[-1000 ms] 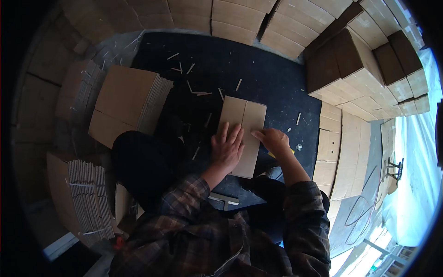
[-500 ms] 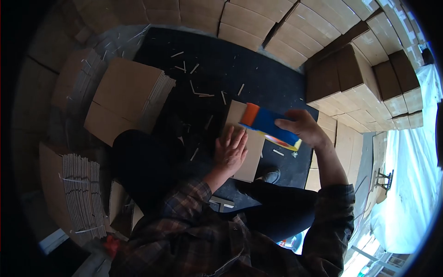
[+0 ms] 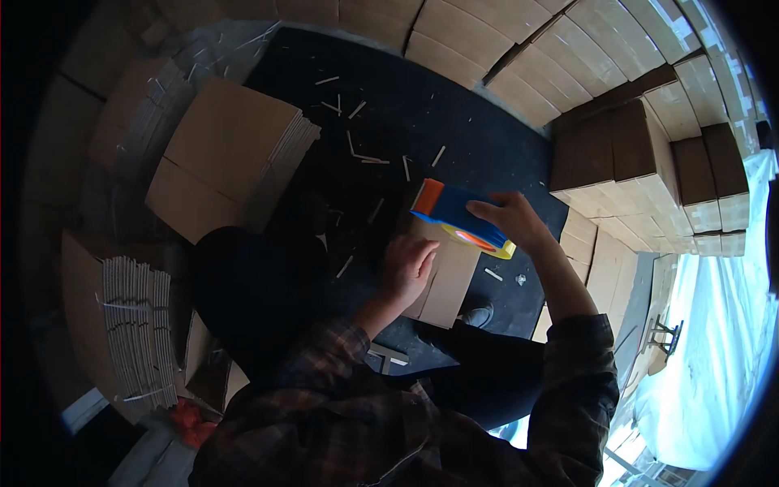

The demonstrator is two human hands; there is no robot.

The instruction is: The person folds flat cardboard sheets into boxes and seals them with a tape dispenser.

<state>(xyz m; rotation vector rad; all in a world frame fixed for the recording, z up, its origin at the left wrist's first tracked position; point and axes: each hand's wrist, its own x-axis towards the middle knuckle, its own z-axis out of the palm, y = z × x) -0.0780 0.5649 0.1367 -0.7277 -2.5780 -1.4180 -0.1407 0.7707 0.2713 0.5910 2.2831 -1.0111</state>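
Down toward the cardboard sheet (image 3: 442, 280) has come the tape gun (image 3: 456, 217), gripped by the right hand (image 3: 510, 221) at the sheet's far end. Left hand (image 3: 408, 268) presses flat on the sheet, on the dark mat (image 3: 471, 138).

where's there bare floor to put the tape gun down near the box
Bare dark mat lies between the tape dispenser and the stacked boxes; a narrower strip by the shoe. Beyond the folded box, cardboard strips litter it.

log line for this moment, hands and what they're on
left hand: flat on folded cardboard box | right hand: grips blue tape dispenser over box's far end | surface: dark mat
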